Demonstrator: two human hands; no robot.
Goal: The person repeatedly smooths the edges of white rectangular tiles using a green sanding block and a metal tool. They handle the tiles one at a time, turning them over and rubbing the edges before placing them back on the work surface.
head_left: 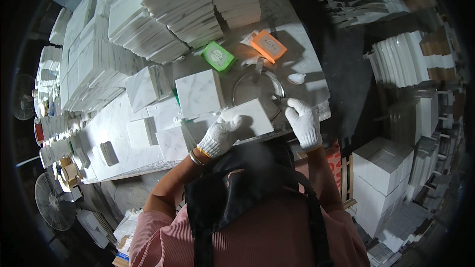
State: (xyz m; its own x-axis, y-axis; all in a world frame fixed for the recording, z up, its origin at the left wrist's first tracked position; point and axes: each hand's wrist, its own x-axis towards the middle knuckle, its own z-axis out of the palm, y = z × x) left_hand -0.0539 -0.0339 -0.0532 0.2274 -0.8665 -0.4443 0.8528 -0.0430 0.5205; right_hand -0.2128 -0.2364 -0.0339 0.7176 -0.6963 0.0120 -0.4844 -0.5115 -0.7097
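Observation:
Both my hands wear white knit gloves. My left hand [220, 136] is closed on the near left end of a white stone tile [251, 117], thumb on top, which it holds at the table's front edge. Just off the tile's right end, my right hand [304, 124] has its fingers bent together in a pinch; whatever lies between the fingertips is too small to make out. Behind the tile is a round metal-rimmed dish [283, 89], partly hidden by it. A squarish stack of marble tiles [199, 94] stands left of the dish.
A green box [217, 56] and an orange box [268, 46] lie behind the dish, with a small white lump [297, 78] to its right. Tall tile stacks [170, 7] fill the table's back left. White cartons [383, 173] stand at right; a fan [55, 201] is at lower left.

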